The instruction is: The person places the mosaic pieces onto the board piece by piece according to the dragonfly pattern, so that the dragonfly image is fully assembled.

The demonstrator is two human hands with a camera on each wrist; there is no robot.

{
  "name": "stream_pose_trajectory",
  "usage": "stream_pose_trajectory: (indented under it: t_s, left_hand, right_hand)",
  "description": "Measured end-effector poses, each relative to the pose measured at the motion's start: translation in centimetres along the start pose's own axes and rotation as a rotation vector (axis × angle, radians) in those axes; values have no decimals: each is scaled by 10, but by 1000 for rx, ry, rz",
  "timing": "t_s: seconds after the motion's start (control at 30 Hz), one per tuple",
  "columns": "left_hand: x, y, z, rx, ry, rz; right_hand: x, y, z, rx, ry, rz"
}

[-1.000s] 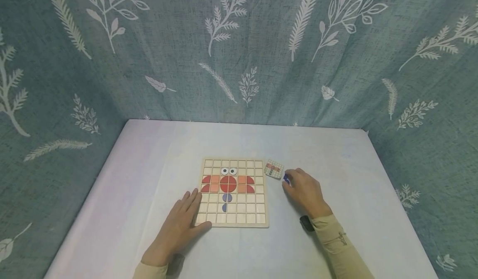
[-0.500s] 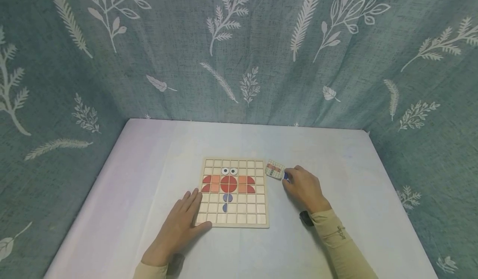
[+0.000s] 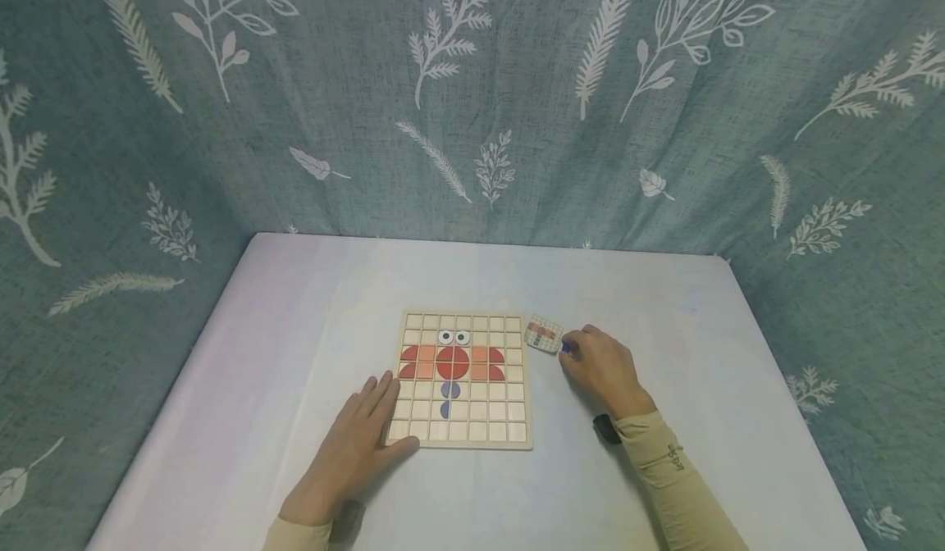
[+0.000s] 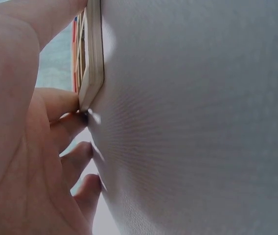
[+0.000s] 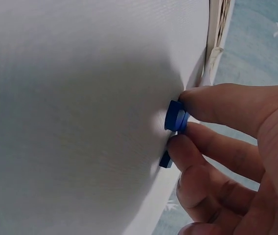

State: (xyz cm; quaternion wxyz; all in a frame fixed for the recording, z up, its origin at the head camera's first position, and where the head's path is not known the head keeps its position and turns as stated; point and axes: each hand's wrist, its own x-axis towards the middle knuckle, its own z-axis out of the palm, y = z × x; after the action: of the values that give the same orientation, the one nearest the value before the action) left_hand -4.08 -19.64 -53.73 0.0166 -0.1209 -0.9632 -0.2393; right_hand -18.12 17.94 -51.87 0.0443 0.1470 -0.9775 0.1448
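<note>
A square wooden grid board [image 3: 467, 432] lies on the table, with red, orange and blue tiles [image 3: 452, 363] and two eye tiles [image 3: 454, 337] set in its cells. My left hand [image 3: 353, 444] rests at its lower left corner, fingers extended, the thumb at the front edge and the index finger at the left side. To the right of the board, my right hand [image 3: 605, 371] pinches a small blue piece [image 5: 174, 116] between thumb and index finger. Another blue piece [image 5: 165, 159] sits by the middle finger in the right wrist view. Their exact shapes are partly hidden by the fingers.
A small pattern card [image 3: 544, 334] with a matching red and orange figure lies between the board and my right hand. The white tabletop [image 3: 332, 289] is bordered by green leaf-print cloth [image 3: 517, 174] behind and at both sides.
My right hand has shifted very slightly, its fingers working at the blue pieces. The left hand, board and card stay as they were.
</note>
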Motion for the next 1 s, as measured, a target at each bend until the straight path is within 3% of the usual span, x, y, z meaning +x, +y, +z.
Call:
stream_pose_trajectory:
  t_s: [0.63,1.0]
  left_hand:
    - [0,-1,2,3,25,15]
    - [0,-1,1,-2,10,8]
  right_hand:
    - [-3,-2,-10,37,72,-39]
    - [-9,-18,-5,91,226,-202]
